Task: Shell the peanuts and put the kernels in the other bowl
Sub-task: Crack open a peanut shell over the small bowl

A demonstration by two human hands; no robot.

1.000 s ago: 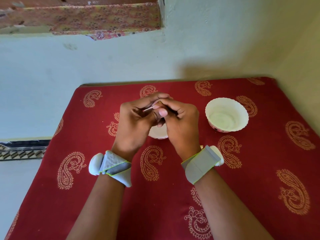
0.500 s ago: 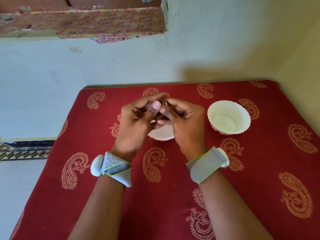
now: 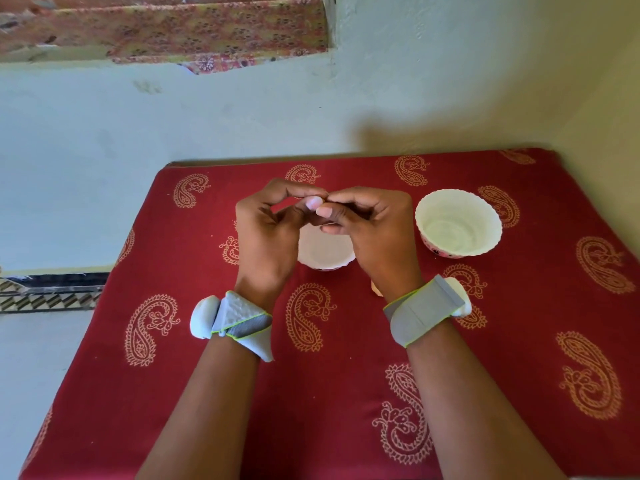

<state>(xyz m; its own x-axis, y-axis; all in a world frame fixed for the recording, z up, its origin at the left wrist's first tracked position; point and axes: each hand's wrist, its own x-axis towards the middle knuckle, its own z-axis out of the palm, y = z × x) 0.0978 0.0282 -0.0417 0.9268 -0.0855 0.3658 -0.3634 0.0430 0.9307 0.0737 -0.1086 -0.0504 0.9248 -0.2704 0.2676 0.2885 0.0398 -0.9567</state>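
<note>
A: Where are the hands?

B: The left hand [image 3: 266, 233] and right hand [image 3: 374, 230] meet fingertip to fingertip above the near bowl [image 3: 323, 252], at the middle of the red paisley cloth [image 3: 329, 375].

A: Holding a peanut?

B: Both sets of fingers are curled and pinched together around something tiny; it is too hidden to name.

A: The other bowl?

B: The white scalloped bowl [image 3: 458, 225] sits at three o'clock from the hands, just beside the right one. A pale scrap [image 3: 375, 289] lies at six o'clock under the right wrist, beside the grey wristband [image 3: 424, 311].
</note>
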